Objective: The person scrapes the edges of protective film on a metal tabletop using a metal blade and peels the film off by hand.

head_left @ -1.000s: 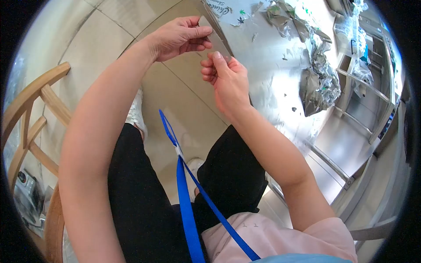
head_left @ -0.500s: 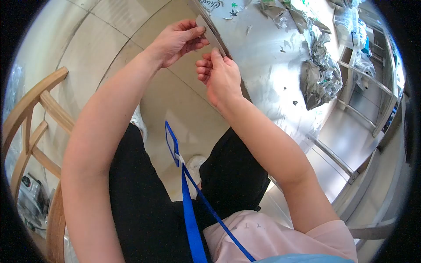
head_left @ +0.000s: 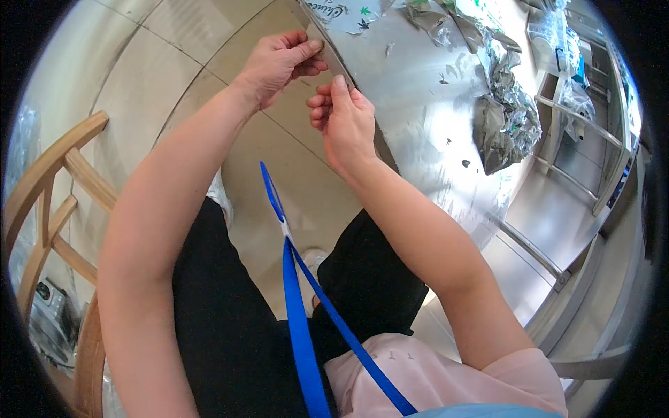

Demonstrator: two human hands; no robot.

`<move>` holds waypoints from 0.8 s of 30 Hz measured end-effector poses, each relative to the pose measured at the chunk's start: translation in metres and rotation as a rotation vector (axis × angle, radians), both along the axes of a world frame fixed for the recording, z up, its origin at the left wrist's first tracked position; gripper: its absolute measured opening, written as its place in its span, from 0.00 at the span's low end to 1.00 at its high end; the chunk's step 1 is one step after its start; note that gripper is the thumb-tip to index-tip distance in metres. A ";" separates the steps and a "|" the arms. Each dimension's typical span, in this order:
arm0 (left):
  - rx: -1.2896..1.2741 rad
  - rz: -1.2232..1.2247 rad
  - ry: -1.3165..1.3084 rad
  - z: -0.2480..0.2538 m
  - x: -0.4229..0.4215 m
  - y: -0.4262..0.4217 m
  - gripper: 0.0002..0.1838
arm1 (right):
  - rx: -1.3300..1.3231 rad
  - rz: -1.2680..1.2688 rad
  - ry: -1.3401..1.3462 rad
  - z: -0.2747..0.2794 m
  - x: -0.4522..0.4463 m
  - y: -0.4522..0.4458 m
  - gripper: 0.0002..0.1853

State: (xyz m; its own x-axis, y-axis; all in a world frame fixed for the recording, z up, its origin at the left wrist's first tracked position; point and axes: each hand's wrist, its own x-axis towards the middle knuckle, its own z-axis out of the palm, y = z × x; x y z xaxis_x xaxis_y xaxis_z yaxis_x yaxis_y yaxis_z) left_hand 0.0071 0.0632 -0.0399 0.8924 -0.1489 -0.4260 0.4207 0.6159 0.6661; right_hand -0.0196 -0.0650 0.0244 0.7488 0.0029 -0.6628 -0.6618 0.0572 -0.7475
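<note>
1. Strip [head_left: 331,57]: thin and greyish, held between the two hands, close along the table's edge. Whether it touches that edge, I cannot tell.
2. Left hand [head_left: 279,67]: thumb and fingers pinched together on the strip's upper end, the other fingers curled beneath.
3. Right hand [head_left: 346,127]: thumb pressed over the strip's lower end, fingers folded in under it; the hand lies just beside the table's edge.
4. Table [head_left: 418,111]: shiny metal top, smeared in places, with small dark scraps [head_left: 465,164] scattered over it.
5. Sheet [head_left: 348,15]: pale, printed with dark lettering and small leaf shapes, at the table's top corner near the strip.
6. Foil [head_left: 505,118]: a crumpled silver heap on the table's far side, creased like flattened packs. What it may hold is hidden in the folds. More foil [head_left: 428,21] with green marks lies above it.
7. Rack [head_left: 582,125]: metal rails beyond the table, with clear bags [head_left: 547,42] bunched at its upper part and a blue item [head_left: 580,68] among them. The bags' contents are too blurred to name.
8. Device [head_left: 44,291]: dark, with a dial, at lower left behind the chair [head_left: 59,150]. Clear plastic [head_left: 52,324] lies against it; whether it encloses the device is unclear.
9. Strap [head_left: 300,334]: blue, hanging between the knees, ending in a narrow loop.
</note>
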 end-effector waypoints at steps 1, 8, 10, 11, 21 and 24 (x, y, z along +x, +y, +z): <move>-0.005 0.010 -0.005 0.001 0.000 -0.001 0.09 | -0.009 -0.012 0.001 0.000 0.000 0.002 0.14; -0.192 0.115 0.015 -0.002 -0.002 -0.004 0.07 | -0.056 -0.011 -0.089 0.008 0.002 0.010 0.15; -0.191 0.154 0.051 0.005 -0.002 -0.005 0.07 | -0.072 0.010 -0.102 0.012 0.005 0.012 0.15; -0.189 0.172 0.072 0.007 -0.002 -0.005 0.07 | -0.079 0.019 -0.106 0.013 0.005 0.012 0.15; -0.260 0.208 0.081 0.004 0.004 0.001 0.06 | -0.082 0.026 -0.126 0.010 0.013 0.022 0.16; -0.246 0.198 0.063 0.002 0.008 0.007 0.06 | -0.107 0.066 -0.163 0.007 0.016 0.026 0.16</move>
